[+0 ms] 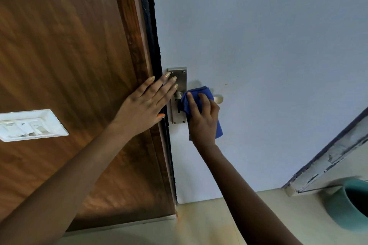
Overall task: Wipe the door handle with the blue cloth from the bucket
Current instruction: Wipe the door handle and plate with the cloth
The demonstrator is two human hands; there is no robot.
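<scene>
While the right hand (204,118) grips the blue cloth (199,95), the cloth lies bunched under its fingers, wrapped over the door handle (218,99), whose bare tip shows just beyond the hand. The left hand (143,105) lies flat with fingers spread, fingertips on the metal backplate (180,77) and palm over the wooden frame (137,45). A teal bucket (342,205) stands on the floor, well apart at lower right.

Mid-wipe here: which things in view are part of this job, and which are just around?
In the job: blue cloth, door handle, right hand holding the cloth, left hand braced flat at the door edge, bucket.

Just around: switch plate, wood panel.
</scene>
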